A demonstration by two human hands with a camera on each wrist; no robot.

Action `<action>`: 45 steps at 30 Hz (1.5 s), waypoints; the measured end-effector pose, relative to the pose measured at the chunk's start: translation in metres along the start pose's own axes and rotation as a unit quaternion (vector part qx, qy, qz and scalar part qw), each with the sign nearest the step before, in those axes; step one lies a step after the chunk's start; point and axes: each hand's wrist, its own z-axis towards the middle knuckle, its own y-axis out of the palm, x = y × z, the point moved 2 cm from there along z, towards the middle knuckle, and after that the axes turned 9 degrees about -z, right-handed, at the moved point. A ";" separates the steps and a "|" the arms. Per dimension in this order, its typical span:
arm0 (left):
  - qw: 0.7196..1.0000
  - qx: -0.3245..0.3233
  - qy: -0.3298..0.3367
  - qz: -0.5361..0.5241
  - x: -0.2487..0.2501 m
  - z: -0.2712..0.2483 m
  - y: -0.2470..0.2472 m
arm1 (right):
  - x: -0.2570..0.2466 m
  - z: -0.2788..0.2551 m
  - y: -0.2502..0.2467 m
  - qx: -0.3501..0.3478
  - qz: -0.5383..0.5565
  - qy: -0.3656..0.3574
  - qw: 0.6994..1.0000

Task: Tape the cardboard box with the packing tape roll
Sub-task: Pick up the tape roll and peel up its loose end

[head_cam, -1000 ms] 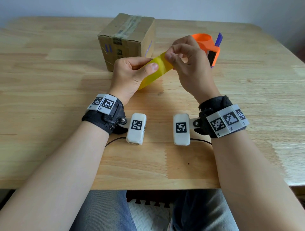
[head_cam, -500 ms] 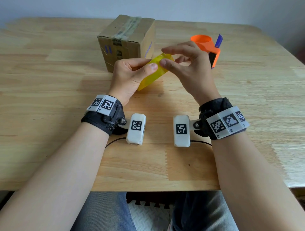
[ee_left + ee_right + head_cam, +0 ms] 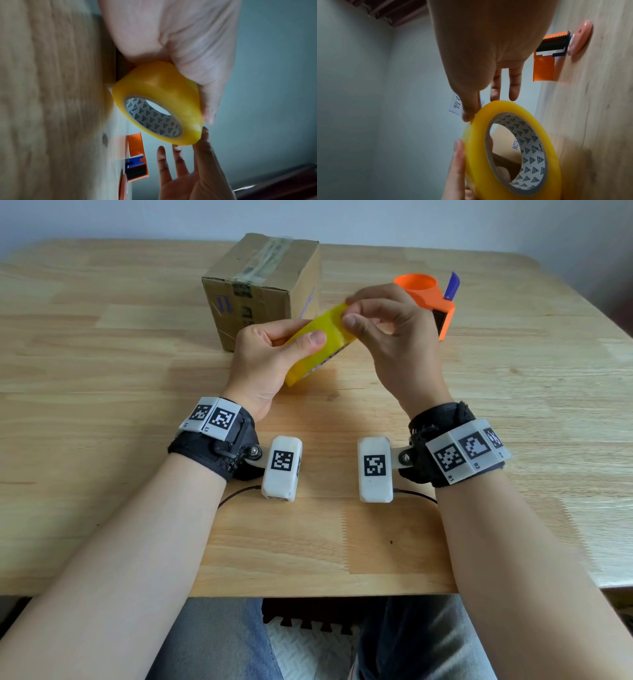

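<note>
Nearest: left hand (image 3: 274,350) grips the roll (image 3: 322,337) off the table, thumb flat on the outer yellow face, fingers curled behind and into the core.
Roll: yellow packing tape on a printed cardboard core, tilted, held edge-on between the two hands above the table (image 3: 137,508).
Right hand: right hand (image 3: 394,337) sits at the roll's far upper edge; thumb and forefinger tips press the outer wrap, as if picking for the tape end, while the other fingers hang loose and straight beyond it.
Tape end: no free flap shows in any view; whether one has lifted cannot be told.
Handling, roll: likely light and stiff, with a slick outer face; the core gives the surest hold, and the wrap's edge should yield to a fingernail.
Handling, tape: thin and sticky once free, likely to fold on itself if left slack.
Beyond left hand: box (image 3: 260,289), a small cardboard cube just past the knuckles, old tape along its top seam; probably light, so it may slide unless held down.
Beyond right hand: orange cutter (image 3: 431,299) with a toothed blade, standing just behind the fingers.
</note>
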 end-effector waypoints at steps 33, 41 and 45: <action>0.995 0.098 -0.031 -0.012 0.011 0.003 -0.001 | -0.015 -0.004 0.002 0.011 0.219 0.110 0.969; 0.994 0.093 -0.003 0.056 0.012 0.005 -0.002 | -0.021 -0.004 0.000 0.017 0.300 0.143 0.943; 0.996 0.033 0.005 0.083 0.011 0.003 0.001 | -0.020 -0.003 -0.003 0.044 0.319 0.146 0.935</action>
